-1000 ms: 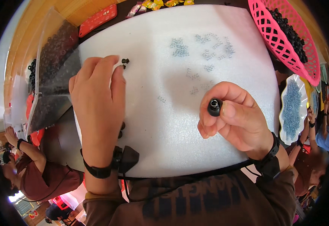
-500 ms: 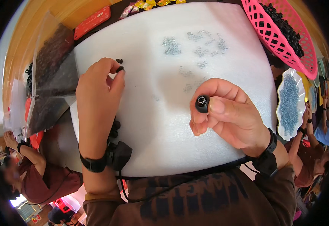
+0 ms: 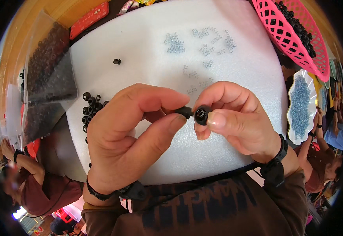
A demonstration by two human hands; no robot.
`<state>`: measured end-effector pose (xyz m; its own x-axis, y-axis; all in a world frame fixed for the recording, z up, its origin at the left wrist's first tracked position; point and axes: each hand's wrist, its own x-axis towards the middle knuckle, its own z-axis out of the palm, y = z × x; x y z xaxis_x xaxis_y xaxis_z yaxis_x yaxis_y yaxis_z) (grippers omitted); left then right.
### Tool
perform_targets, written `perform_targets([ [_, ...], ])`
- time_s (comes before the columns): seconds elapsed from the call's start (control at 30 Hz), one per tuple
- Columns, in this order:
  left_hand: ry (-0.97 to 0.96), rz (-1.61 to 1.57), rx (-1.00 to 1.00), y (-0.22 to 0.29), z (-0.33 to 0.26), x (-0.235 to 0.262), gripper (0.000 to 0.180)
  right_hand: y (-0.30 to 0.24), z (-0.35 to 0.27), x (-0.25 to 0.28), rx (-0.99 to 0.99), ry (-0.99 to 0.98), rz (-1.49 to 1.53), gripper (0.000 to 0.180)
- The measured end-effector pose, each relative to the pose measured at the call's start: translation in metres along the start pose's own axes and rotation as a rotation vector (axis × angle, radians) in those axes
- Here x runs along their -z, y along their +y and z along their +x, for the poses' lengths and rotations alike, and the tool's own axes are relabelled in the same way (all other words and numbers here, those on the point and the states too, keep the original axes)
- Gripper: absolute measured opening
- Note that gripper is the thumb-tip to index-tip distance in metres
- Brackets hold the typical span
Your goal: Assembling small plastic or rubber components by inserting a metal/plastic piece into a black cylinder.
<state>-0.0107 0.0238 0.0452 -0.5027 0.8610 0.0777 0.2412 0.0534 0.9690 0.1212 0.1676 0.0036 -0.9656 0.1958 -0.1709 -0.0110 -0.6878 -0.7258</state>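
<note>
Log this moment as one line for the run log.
left hand: pinching small black plug | right hand: holding round black cap | parts: meeting | surface: white foam mat | nearby: pink basket

1. The left hand [image 3: 128,133] covers most of the small black piece [image 3: 184,111] it pinches.
2. The pink basket [image 3: 293,35] runs off the frame's top.
3. The springs [image 3: 203,47] are too small to tell apart.

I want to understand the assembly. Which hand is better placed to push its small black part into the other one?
Probably the left. The left hand pinches a small black piece with its tip aimed at the open hole of the round black part, which the right hand holds facing it.
</note>
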Motion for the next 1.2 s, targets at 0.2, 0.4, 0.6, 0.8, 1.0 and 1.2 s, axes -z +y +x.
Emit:
perform_targets([
  [0.2,0.022,0.018,0.003,0.0016,-0.0011,-0.0014,0.017,-0.0009,-0.0009,-0.002,-0.008,-0.015,-0.008,0.022],
  [0.4,-0.019,0.072,-0.028,0.0002,-0.0021,-0.0023,0.017,-0.0011,-0.0023,-0.0011,-0.027,-0.042,0.018,0.017],
  [0.6,-0.087,0.303,-0.187,-0.0003,0.0005,0.0003,0.019,-0.0005,-0.0035,-0.0019,-0.013,-0.043,-0.015,0.015],
  [0.8,-0.021,0.377,-0.2,0.0011,-0.0038,-0.0052,0.022,0.0006,-0.0054,-0.0074,0.063,0.043,-0.103,0.018],
  [1.0,-0.08,0.258,-0.135,-0.0022,0.0001,-0.0019,0.022,0.0041,-0.0061,-0.0031,0.066,-0.016,-0.106,0.016],
  [1.2,-0.078,0.272,-0.196,-0.0057,-0.0003,-0.0041,0.022,0.0014,-0.0066,-0.0059,0.038,0.049,-0.059,0.018],
])
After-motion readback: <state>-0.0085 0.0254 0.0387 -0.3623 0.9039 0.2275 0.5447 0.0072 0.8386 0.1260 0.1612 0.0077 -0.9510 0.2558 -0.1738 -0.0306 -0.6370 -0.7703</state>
